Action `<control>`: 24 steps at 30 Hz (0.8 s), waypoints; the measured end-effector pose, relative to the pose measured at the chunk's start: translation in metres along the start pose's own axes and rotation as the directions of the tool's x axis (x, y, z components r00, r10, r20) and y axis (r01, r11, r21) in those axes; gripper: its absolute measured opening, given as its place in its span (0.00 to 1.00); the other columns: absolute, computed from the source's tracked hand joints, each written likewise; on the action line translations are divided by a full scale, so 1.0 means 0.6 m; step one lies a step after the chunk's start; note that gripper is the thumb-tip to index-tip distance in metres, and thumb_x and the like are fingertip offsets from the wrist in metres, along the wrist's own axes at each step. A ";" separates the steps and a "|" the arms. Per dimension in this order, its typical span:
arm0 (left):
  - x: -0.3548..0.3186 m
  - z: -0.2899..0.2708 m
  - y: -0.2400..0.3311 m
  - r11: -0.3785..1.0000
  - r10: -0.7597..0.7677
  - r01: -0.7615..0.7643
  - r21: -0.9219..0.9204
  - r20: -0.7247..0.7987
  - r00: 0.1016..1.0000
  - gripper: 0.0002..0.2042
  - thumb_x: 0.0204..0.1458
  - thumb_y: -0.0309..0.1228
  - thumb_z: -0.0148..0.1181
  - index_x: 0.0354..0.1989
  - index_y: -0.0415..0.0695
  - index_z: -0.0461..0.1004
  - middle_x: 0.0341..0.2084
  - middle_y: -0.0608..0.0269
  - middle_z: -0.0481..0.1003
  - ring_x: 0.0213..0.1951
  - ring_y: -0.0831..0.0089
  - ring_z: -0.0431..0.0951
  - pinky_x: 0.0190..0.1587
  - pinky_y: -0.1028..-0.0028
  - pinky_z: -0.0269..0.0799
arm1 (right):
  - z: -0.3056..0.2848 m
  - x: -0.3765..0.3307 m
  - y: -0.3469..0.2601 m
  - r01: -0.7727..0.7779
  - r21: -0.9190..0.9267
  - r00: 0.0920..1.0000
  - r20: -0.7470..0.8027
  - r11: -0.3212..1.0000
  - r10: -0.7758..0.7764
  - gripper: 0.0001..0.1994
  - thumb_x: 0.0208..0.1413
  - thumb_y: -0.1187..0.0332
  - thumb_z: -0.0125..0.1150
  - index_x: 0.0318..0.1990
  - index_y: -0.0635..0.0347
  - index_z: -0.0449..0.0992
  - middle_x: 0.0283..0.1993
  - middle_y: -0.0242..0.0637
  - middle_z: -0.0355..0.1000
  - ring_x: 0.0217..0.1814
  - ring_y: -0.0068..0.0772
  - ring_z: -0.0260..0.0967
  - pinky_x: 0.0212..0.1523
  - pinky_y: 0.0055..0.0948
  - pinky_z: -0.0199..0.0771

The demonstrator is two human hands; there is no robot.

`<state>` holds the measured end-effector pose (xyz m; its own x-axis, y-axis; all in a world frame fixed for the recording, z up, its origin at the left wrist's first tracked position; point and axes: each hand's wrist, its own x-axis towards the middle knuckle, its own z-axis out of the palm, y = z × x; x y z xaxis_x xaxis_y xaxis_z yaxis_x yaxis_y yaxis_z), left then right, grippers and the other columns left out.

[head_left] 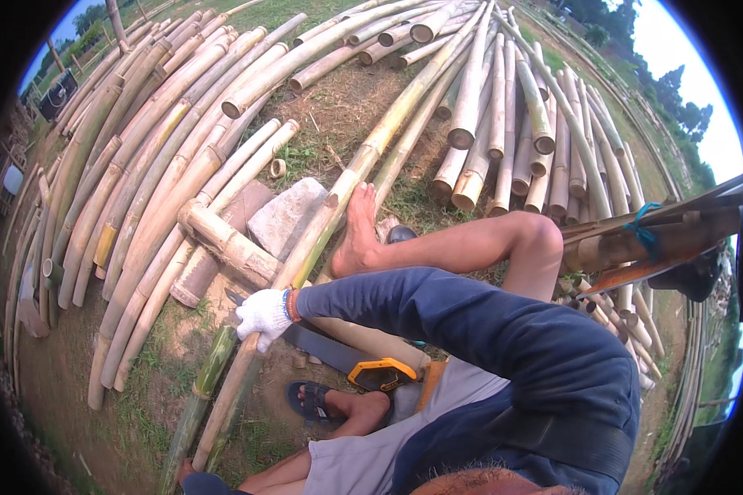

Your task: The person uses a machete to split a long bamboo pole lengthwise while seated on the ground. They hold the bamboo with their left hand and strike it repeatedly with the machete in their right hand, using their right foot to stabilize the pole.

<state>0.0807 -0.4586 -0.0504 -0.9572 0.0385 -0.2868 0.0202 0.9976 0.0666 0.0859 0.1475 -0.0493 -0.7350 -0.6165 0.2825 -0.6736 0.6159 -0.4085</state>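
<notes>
I see a hand in a white glove [263, 318] at the middle left, fingers curled tight around a long bamboo pole [322, 223] — the pole runs from the lower left up to the top. A bare foot [357, 233] presses on it. A handsaw [348, 361] lies just below. The other hand is hidden — I cannot tell.

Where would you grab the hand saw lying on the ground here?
By the yellow-and-black handle, from above on the end by the sandalled foot. The saw lies flat and its dark blade runs under the gloved hand on the bamboo pole, so only the looped handle offers a safe place for fingers.
</notes>
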 end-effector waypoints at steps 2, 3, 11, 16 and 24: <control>-0.003 0.000 0.011 1.000 0.007 -0.007 0.004 0.001 1.000 0.41 0.26 0.32 0.88 0.57 0.47 0.78 0.40 0.45 0.85 0.46 0.45 0.86 0.48 0.52 0.80 | 0.000 -0.002 -0.001 -0.010 0.009 0.999 -0.030 1.000 0.011 0.26 0.49 0.39 0.75 0.49 0.44 0.83 0.43 0.46 0.77 0.46 0.58 0.78 0.44 0.56 0.78; -0.005 0.001 0.018 1.000 0.015 -0.015 0.004 0.005 1.000 0.41 0.26 0.32 0.88 0.58 0.46 0.78 0.40 0.45 0.85 0.46 0.46 0.86 0.48 0.52 0.80 | -0.003 -0.005 0.002 -0.031 0.011 0.999 -0.010 0.999 0.031 0.26 0.48 0.39 0.76 0.49 0.44 0.83 0.43 0.46 0.77 0.46 0.58 0.78 0.44 0.56 0.78; 0.006 -0.013 0.148 0.975 0.044 0.054 -0.214 0.428 0.903 0.45 0.33 0.25 0.87 0.66 0.42 0.72 0.41 0.44 0.85 0.40 0.53 0.88 0.37 0.55 0.84 | -0.001 -0.018 -0.014 -0.041 -0.068 0.998 -0.043 0.997 0.038 0.28 0.48 0.39 0.75 0.49 0.47 0.82 0.43 0.46 0.75 0.47 0.57 0.75 0.46 0.55 0.75; 0.058 -0.009 0.174 0.973 0.218 -0.164 -0.162 0.421 0.881 0.52 0.28 0.31 0.91 0.70 0.42 0.71 0.45 0.47 0.86 0.44 0.57 0.88 0.43 0.57 0.86 | -0.003 -0.009 -0.026 -0.015 -0.097 0.989 -0.146 0.995 0.001 0.27 0.48 0.40 0.75 0.49 0.47 0.84 0.41 0.46 0.76 0.45 0.57 0.76 0.46 0.54 0.77; 0.028 -0.022 0.271 0.962 0.273 -0.244 -0.122 0.438 0.857 0.42 0.39 0.33 0.86 0.67 0.45 0.75 0.48 0.49 0.86 0.48 0.55 0.88 0.47 0.59 0.84 | -0.002 -0.011 -0.033 -0.002 -0.119 0.995 -0.102 0.993 -0.011 0.27 0.49 0.39 0.74 0.48 0.47 0.81 0.41 0.42 0.74 0.47 0.54 0.74 0.46 0.54 0.74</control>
<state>0.0638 -0.2964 -0.0320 -0.6879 0.3307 -0.6460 0.2181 0.9432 0.2506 0.1039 0.1400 -0.0423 -0.7319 -0.5695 0.3742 -0.6768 0.6712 -0.3023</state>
